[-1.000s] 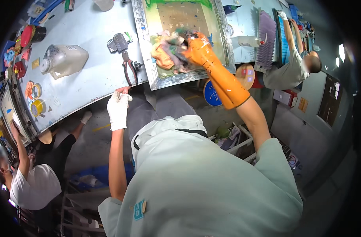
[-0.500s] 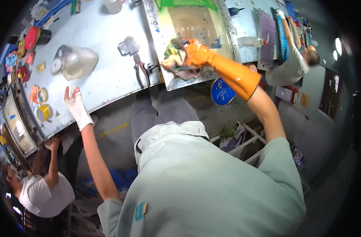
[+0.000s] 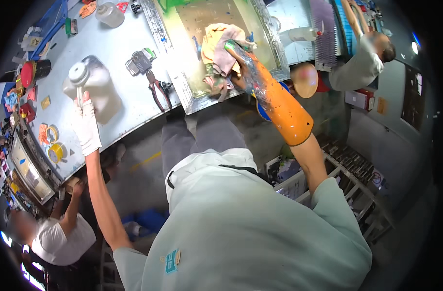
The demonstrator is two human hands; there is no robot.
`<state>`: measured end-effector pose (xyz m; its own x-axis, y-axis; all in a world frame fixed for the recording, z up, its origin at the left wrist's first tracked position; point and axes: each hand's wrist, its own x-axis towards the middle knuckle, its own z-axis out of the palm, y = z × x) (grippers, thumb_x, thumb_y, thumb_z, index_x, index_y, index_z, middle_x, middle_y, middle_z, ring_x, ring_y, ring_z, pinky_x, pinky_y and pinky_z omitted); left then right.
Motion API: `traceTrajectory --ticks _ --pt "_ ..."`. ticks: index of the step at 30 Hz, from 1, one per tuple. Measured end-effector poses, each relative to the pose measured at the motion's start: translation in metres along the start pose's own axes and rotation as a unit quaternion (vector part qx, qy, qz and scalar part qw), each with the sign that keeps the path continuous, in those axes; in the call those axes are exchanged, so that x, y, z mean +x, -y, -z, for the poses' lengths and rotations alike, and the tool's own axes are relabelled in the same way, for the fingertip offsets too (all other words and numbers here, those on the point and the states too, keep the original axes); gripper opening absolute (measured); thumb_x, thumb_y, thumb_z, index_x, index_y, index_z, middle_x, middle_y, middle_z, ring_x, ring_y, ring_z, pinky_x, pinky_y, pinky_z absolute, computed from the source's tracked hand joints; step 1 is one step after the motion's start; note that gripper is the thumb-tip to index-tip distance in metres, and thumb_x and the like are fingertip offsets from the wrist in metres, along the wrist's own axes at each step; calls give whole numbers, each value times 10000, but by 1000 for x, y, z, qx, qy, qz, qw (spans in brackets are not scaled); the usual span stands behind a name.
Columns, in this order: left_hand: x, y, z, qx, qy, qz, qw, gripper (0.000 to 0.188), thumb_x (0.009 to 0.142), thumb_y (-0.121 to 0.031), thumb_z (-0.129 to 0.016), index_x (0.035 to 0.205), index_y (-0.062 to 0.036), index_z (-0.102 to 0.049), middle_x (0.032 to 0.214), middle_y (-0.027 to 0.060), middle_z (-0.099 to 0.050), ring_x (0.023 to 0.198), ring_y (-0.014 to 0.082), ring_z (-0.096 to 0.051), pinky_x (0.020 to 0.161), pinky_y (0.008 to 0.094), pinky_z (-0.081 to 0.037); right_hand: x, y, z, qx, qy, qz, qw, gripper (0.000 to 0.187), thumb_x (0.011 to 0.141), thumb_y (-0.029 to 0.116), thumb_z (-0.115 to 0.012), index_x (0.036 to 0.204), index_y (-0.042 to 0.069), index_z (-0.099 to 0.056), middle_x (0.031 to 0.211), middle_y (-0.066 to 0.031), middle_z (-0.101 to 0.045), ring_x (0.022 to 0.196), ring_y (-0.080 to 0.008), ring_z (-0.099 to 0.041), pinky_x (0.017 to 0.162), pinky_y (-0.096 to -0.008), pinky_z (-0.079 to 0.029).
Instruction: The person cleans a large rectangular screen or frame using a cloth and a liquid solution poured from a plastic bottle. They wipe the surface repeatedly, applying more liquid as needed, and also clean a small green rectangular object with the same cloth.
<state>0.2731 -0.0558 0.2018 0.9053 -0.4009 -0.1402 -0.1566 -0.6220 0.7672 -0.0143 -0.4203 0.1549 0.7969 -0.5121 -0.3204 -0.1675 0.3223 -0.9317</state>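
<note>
My left hand (image 3: 87, 123), in a white glove, has its fingers closed at the handle of a translucent plastic jug (image 3: 105, 92) with a white cap, standing on the table. A stained orange rubber glove covers my right hand (image 3: 242, 65). That hand grips a bunched rag (image 3: 226, 46), pink and pale yellow, over a framed printing screen (image 3: 175, 72). The rag lies against the mesh near the frame's near side. Pliers (image 3: 158, 92) with red and black handles lie between the jug and the frame, their jaws at a metal block.
A second translucent bottle (image 3: 110, 14) stands at the back. Yellow tape (image 3: 55, 153), a red-lidded can (image 3: 30, 72) and small items crowd the left side. Co-workers are at the lower left (image 3: 61, 235) and upper right (image 3: 355, 68). A purple ridged sheet (image 3: 323, 34) lies at right.
My left hand has moved from beside the jug onto its handle, and the jug stands more upright. My right hand has turned over, shifting the rag slightly up and right on the screen.
</note>
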Motion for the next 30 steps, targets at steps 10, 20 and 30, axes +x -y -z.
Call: traceTrajectory --ticks 10,20,30 --pt "-89 -207 -86 165 181 -223 944 319 928 -348 -640 945 -30 -623 729 176 -606 661 329 -612 651 443 -483 -4 25 -7 78 -7 -140 987 335 875 115 -730 1158 -32 -628 1072 -97 -681 908 -118 -662 740 -255 -543" --pt "-102 -237 -137 341 193 -237 889 231 899 -268 -638 895 -40 -607 849 167 -617 834 379 -619 713 443 -499 2 18 13 432 117 -180 876 334 939 10 -598 1261 2 -508 1171 -184 -616 1023 -289 -656 828 -437 -589" --pt "-100 -290 -142 370 219 -140 892 182 896 -256 -591 926 -90 -658 845 184 -660 792 371 -651 719 426 -519 -5 6 7 -217 129 54 966 623 850 236 -741 1348 13 -442 1230 -174 -615 1082 -289 -637 936 -366 -515"
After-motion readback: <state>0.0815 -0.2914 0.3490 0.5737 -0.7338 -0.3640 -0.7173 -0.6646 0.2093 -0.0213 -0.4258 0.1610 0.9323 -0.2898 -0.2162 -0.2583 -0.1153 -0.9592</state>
